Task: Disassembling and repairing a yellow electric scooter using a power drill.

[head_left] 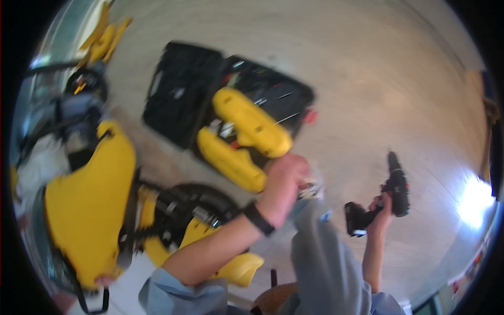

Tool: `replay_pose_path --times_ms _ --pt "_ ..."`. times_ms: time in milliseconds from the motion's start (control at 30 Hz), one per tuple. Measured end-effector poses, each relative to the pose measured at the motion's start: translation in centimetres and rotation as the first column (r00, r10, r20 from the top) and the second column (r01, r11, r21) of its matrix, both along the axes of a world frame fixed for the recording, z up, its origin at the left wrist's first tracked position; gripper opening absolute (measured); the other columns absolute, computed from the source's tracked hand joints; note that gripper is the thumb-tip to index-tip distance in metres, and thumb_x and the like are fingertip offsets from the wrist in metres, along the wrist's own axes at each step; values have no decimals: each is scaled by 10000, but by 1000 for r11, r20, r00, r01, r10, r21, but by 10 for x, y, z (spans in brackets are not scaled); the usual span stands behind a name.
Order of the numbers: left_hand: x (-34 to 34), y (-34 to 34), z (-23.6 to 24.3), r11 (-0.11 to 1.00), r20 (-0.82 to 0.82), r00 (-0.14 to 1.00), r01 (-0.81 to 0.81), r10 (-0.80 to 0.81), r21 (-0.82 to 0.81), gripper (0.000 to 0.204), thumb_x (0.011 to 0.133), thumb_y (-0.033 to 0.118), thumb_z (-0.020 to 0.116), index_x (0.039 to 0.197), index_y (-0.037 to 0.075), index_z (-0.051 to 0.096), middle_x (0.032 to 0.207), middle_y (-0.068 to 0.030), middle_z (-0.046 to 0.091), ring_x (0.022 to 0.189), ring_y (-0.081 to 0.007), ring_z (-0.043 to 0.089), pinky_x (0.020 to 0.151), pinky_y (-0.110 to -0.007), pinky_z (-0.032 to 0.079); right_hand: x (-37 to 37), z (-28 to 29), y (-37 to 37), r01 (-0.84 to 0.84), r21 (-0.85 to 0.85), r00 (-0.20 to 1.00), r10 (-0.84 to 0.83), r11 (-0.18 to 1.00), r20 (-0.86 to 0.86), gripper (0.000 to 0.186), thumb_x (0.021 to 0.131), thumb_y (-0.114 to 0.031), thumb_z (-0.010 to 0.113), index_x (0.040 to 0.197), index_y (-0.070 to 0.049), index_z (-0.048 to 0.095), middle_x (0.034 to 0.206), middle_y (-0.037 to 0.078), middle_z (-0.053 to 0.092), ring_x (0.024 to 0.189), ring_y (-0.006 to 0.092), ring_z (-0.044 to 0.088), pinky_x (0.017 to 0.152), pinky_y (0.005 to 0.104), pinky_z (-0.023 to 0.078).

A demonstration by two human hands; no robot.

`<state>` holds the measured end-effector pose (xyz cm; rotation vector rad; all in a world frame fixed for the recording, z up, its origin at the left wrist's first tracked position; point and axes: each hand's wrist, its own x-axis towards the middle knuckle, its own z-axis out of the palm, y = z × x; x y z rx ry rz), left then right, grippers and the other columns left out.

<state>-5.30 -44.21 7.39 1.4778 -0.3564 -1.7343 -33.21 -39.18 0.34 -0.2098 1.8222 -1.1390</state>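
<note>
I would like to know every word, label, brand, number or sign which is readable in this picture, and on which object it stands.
No text can be read here.
Black drill in the right hand: no legible lettering.
Upper yellow part on the case: small dark marks, too blurred to identify.
Open black case: pale patch on its lid, too small and blurred to read.

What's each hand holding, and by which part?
Right hand: a black power drill, gripped by its handle. Left hand: too blurred to tell.
</note>
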Motion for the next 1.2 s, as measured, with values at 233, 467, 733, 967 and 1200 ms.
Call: replay_pose_path --times_ms 233,467,733,967,1200 --pt "69 213 209 993 271 961 -78 53 84 35 902 27 594 892 18 562 827 -16 555 778 -108 532 719 -252 445 -9 17 20 -372 26 809 338 928 -481 86 900 -98 608 953 -37 638 665 -25 480 549 58 427 503 239 351" --pt "161 286 175 937 964 256 -348 67 27 598 780 124 712 1274 60 381 1102 -55 416 976 -155 435 822 -284 409 -4 -30 64 -568 97 683 534 817 -498 246 895 -50 590 1134 -23 637 730 -22 502 567 60 415 527 237 355" --pt "222 260 135 793 748 581 -596 320 123 717 814 142 741 1367 -16 312 1249 -151 516 1128 -245 549 928 -356 486 47 7 63 -549 -20 757 486 836 -437 371 857 2 567 1226 -2 604 790 -12 533 575 57 411 524 231 338" --pt "239 242 167 811 616 735 -525 282 256 645 826 85 688 1360 -32 345 1199 -149 571 1091 -241 586 920 -347 498 22 14 68 -667 -3 660 589 745 -466 236 894 -44 551 1106 -5 647 636 -32 421 548 67 387 512 241 297" --pt "234 260 152 811 703 648 -558 294 176 651 825 117 700 1354 -22 346 1263 -160 530 1130 -253 561 951 -343 478 39 27 59 -714 -74 645 613 696 -457 367 903 -59 541 1260 9 589 635 -34 415 539 50 369 510 223 284"
